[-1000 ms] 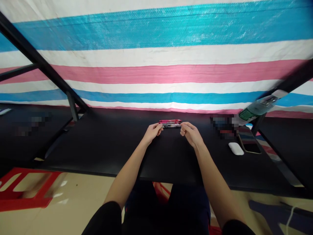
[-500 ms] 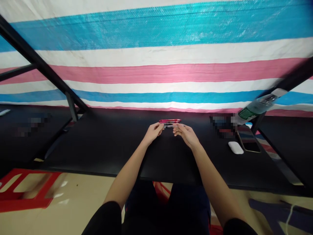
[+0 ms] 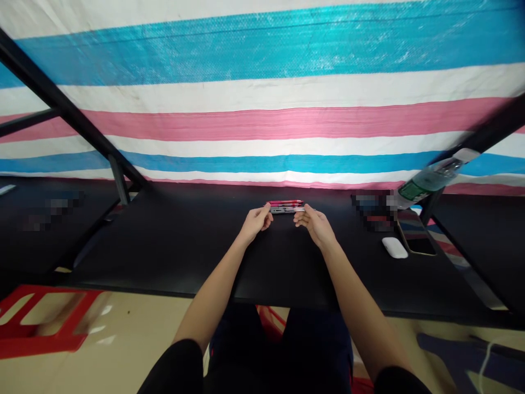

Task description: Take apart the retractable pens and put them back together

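Observation:
A grey and clear pen (image 3: 286,210) spans the gap between my two hands, lying level from left to right. My left hand (image 3: 257,222) pinches its left end between thumb and fingers. My right hand (image 3: 315,225) has its thumb and forefinger closed at the right end, with the other fingers curled beneath. Just behind the pen, red pens (image 3: 286,203) lie side by side on the black table (image 3: 184,241). The fingertips partly cover both ends of the grey pen, and whether a second pen lies directly under it is too small to tell.
To the right are a white earphone case (image 3: 395,247), a phone (image 3: 416,232), a blurred-out dark item (image 3: 373,210) and a tilted water bottle (image 3: 429,183). Black metal bars (image 3: 88,126) rise at both sides. Striped sheeting (image 3: 262,126) hangs behind. A red stool (image 3: 77,317) stands lower left.
My hands have drawn slightly apart, the right one moving a little rightward. More of the grey pen shows between them. The red pens remain in place.

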`<state>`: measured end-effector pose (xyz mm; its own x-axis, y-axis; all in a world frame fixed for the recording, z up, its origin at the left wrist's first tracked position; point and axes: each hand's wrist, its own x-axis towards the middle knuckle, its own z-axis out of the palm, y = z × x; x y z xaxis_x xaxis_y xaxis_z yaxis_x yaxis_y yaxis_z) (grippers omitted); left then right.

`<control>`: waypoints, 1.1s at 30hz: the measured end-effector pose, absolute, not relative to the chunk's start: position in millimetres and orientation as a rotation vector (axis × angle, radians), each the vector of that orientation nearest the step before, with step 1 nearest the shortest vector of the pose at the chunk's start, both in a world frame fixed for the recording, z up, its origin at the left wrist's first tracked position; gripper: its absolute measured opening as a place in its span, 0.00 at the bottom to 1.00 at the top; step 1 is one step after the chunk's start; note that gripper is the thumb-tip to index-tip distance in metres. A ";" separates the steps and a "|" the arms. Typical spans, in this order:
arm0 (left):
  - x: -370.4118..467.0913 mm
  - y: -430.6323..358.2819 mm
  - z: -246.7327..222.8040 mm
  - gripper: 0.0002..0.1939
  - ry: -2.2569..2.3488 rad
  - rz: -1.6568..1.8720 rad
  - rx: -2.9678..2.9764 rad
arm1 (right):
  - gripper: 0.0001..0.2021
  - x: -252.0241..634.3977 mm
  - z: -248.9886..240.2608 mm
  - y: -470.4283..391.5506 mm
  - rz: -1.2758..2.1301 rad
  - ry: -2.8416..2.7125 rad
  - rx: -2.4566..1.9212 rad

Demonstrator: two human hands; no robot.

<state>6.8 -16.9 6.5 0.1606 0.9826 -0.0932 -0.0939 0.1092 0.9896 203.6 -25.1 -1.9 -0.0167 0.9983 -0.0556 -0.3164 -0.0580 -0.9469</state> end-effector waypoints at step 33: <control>5.0 -18.0 5.0 0.20 1.022 1.046 1.333 | 0.19 203.5 -3.7 -23.5 1.398 -0.927 -0.962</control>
<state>5.0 -18.0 5.0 0.2370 0.9712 0.0228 0.0007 -0.0237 0.9997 203.5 -23.5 -3.7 -0.0194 0.9991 -0.0390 -0.3529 -0.0433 -0.9346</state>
